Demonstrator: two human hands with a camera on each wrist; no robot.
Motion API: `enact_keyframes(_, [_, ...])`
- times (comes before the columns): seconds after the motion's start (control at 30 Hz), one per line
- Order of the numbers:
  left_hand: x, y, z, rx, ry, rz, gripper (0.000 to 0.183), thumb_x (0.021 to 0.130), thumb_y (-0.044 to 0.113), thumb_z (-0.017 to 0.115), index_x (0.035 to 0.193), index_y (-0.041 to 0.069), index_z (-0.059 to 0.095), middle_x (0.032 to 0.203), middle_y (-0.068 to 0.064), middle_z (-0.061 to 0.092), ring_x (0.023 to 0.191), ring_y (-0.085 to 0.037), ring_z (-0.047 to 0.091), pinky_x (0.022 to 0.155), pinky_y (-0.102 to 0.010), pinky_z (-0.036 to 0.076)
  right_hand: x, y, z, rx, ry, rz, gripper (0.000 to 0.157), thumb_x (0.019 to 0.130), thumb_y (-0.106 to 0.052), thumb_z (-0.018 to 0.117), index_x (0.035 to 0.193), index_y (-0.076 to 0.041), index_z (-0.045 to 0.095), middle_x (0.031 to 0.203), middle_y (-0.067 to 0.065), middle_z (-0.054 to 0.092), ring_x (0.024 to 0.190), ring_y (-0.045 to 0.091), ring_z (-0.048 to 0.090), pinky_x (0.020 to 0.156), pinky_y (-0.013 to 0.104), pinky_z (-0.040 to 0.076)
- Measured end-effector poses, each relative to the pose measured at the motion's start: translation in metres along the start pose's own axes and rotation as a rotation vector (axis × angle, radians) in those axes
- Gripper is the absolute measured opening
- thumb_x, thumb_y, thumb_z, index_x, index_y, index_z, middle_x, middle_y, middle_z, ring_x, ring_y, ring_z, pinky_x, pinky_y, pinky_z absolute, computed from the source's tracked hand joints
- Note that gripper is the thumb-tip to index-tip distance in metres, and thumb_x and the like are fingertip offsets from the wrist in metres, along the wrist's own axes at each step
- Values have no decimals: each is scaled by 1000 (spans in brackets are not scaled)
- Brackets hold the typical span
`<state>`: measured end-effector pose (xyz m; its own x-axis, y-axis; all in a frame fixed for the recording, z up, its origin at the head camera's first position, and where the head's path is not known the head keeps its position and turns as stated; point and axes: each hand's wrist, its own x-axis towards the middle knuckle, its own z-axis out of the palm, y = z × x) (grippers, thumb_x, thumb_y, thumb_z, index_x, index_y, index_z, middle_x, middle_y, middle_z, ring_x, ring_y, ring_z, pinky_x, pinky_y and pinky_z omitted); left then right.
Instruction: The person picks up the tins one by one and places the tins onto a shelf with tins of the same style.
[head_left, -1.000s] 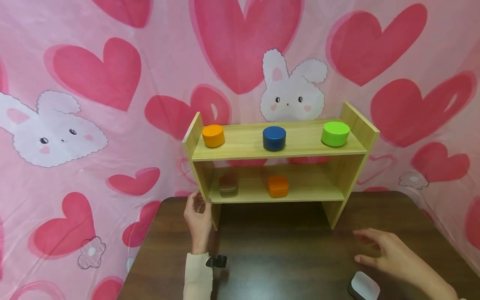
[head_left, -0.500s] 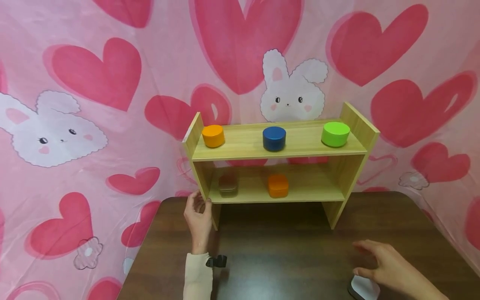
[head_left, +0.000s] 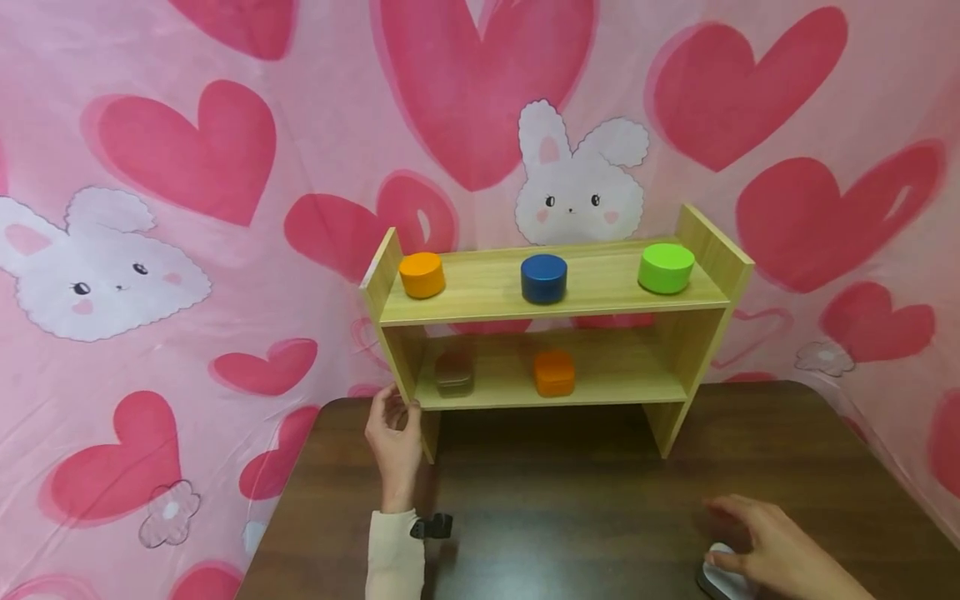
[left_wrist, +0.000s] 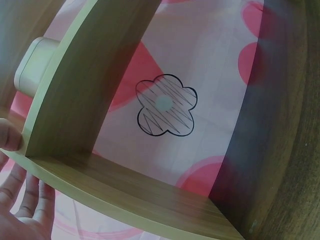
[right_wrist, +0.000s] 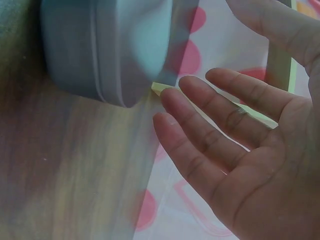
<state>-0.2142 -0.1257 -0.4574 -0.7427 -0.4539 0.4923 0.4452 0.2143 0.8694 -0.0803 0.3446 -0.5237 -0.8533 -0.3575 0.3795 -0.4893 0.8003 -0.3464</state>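
Observation:
My left hand point(head_left: 396, 437) is at the left side panel of the two-tier wooden shelf point(head_left: 558, 315). In the left wrist view, the thumb and fingers point(left_wrist: 37, 200) of that hand hold the panel from both sides where a board meets it. My right hand point(head_left: 772, 546) hovers over a small rounded box point(head_left: 726, 575) with a white lid at the table's front right, partly covering it. In the right wrist view the fingers point(right_wrist: 200, 135) are spread and nearly straight, apart from the grey-looking box point(right_wrist: 107, 50).
Orange point(head_left: 422, 275), blue point(head_left: 543, 278) and green point(head_left: 666, 268) round tins stand on the upper tier. A see-through brownish box point(head_left: 454, 373) and an orange box point(head_left: 554, 372) sit on the lower tier. Behind the dark table point(head_left: 555, 508) hangs a pink heart-patterned cloth point(head_left: 330, 108).
My right hand has come down and slightly left, over the white-lidded box. My left hand keeps its place on the shelf panel. The head view has shifted slightly.

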Motion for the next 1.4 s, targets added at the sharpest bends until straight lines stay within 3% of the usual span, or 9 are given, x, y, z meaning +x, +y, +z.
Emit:
enact_keyframes(0.17, [0, -1, -3, 7, 3, -1, 29, 89, -15, 67, 117, -12, 66, 107, -30, 69, 93, -13, 65, 85, -12, 55, -1, 2, 1, 20, -80, 15, 62, 63, -31, 97, 112, -2, 72, 101, 9, 77, 93, -2, 66, 70, 19, 52])
enact_keyframes(0.4, [0, -2, -1, -6, 2, -16, 29, 89, -15, 66, 117, -12, 66, 106, -30, 69, 93, -12, 65, 86, -12, 55, -6, 1, 0, -62, -164, 118, 66, 64, -38, 96, 115, -3, 73, 105, 9, 77, 95, 5, 69, 74, 26, 56])
enact_keyframes(0.53, [1, -1, 1, -12, 1, -12, 28, 89, -15, 67, 117, -12, 66, 105, -31, 69, 92, -12, 65, 85, -13, 55, -4, 2, -4, -4, -275, 186, 62, 73, -37, 93, 119, -2, 71, 111, 9, 76, 97, 4, 67, 75, 25, 56])
enact_keyframes(0.83, [0, 2, 1, -3, 9, -5, 29, 87, -17, 67, 116, -13, 66, 104, -31, 69, 91, -13, 66, 84, -12, 55, -4, 9, -3, 98, -376, 198, 59, 79, -33, 89, 122, 1, 68, 115, 14, 74, 101, -4, 62, 75, 20, 53])
enact_keyframes(0.9, [0, 3, 1, 1, 11, -1, 29, 87, -17, 67, 116, -13, 66, 104, -31, 69, 92, -15, 66, 84, -12, 55, -6, 12, -1, 94, -378, 180, 58, 79, -32, 89, 121, 2, 68, 113, 15, 74, 101, -6, 61, 75, 20, 52])
enact_keyframes(1.1, [-1, 4, -1, 16, 2, 4, 29, 88, -16, 67, 117, -12, 66, 106, -31, 70, 92, -9, 65, 85, -13, 56, -18, 26, 15, 109, -229, 46, 60, 71, -28, 95, 114, 5, 69, 103, 15, 74, 98, -10, 59, 71, 14, 48])
enact_keyframes(1.17, [-1, 3, -1, 19, 3, 7, 30, 87, -17, 67, 117, -12, 67, 105, -30, 70, 92, -7, 64, 85, -12, 55, -23, 34, 23, 130, -201, 39, 62, 69, -29, 96, 114, 3, 69, 103, 11, 75, 98, -12, 58, 70, 10, 46])
enact_keyframes(1.4, [-1, 3, -1, 6, -3, 9, 28, 88, -16, 67, 117, -12, 67, 104, -32, 70, 91, -9, 65, 84, -12, 55, -41, 72, 50, 157, -248, 79, 65, 71, -39, 95, 120, -4, 69, 109, -1, 75, 97, -12, 57, 68, 14, 46])
